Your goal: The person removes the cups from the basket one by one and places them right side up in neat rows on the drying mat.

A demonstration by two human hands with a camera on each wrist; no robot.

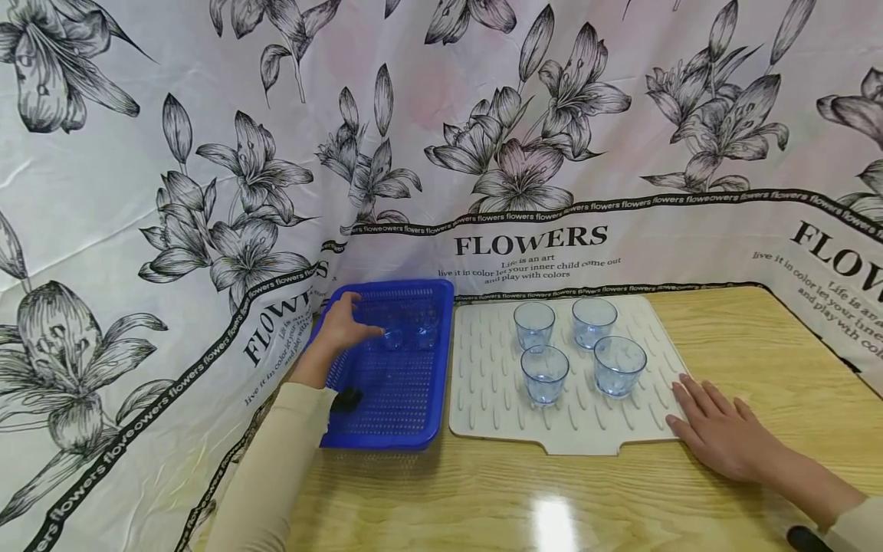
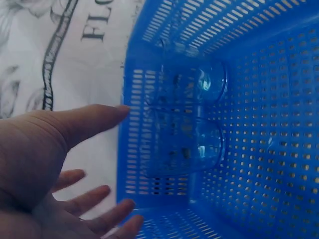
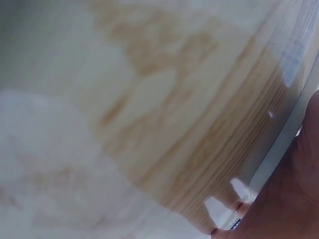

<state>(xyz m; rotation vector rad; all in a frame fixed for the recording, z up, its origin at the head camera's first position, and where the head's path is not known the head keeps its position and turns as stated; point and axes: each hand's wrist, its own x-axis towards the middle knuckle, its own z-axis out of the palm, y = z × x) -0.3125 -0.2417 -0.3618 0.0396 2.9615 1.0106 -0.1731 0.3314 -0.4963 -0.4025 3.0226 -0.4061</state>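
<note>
Over the left part of a blue plastic basket [image 1: 393, 418], my left hand [image 1: 345, 326] is spread with thumb and fingers apart, holding nothing. Two clear glasses stand in the basket; the left wrist view shows one glass [image 2: 212, 144] beside another glass [image 2: 212, 82], both apart from the fingers. My right hand [image 1: 720, 433] lies flat, its fingertips at the right edge of a white ribbed draining mat [image 1: 483, 383]. Several glasses stand upright on the mat, the closest to that hand being the front right glass [image 1: 619, 368].
A light wooden table [image 1: 483, 498] carries the basket and mat. Behind and to the left hangs a white cloth [image 1: 386, 253] printed with flowers and lettering, close against the basket's far side.
</note>
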